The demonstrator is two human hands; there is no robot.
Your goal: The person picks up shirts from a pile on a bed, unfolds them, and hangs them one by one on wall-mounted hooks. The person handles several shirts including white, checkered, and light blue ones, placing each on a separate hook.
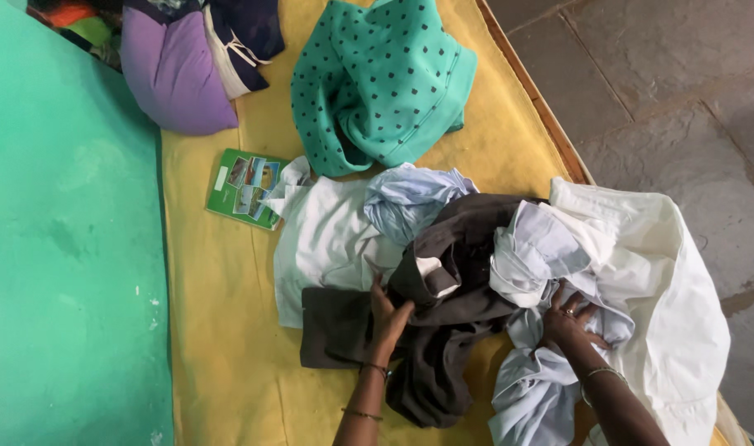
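Fingers of our left hand (387,318) are pressing flat and open on the dark brown garment (443,330), gripping nothing. Rightwards, our right hand (568,324) is curling into the pale blue shirt (530,388), beside the white cloth (674,289).

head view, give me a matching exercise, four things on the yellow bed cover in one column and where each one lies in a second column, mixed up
Things:
1. teal dotted garment
2. green card
3. dark brown garment
4. pale blue shirt

Places:
A. under the left hand
B. under the right hand
C. flat on the yellow cover, left of the white cloth
D. bunched at the top, beside the purple pillow

Pairs: 1-D, 2-C, 3-A, 4-B
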